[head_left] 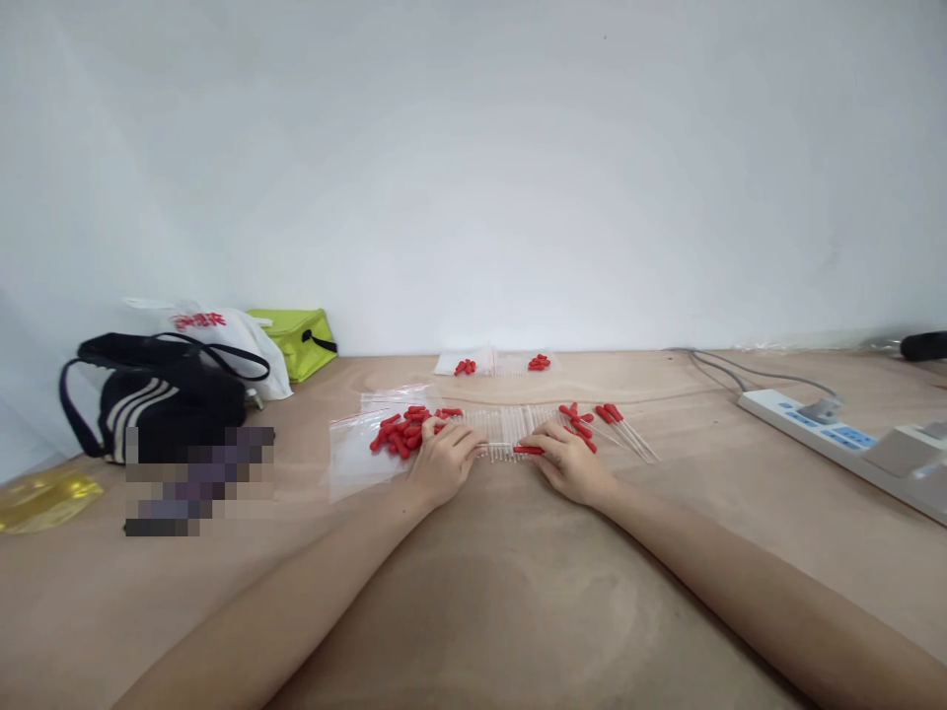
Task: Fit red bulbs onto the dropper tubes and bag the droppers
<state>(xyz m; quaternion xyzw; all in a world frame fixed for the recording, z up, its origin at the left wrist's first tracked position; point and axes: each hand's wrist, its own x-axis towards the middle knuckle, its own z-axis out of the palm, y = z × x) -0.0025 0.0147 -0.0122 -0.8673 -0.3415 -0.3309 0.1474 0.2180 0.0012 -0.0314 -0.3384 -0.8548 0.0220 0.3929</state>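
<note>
Forearms reach up from the bottom edge across the pale wooden bench (503, 611). At centre frame the left hand (444, 461) lies curled on the row of clear thin glass tubes (507, 426), beside the heap of small red rubber caps (403, 432) on a clear plastic bag (347, 459); whether it grips anything cannot be told. The right hand (568, 460) pinches one red-capped tube (528, 450). Just right lie finished red-capped droppers (625, 429). Farther back, a bagged set of tubes (495, 363); left, a black striped bag (159, 399); right, a white power strip (829, 434).
</note>
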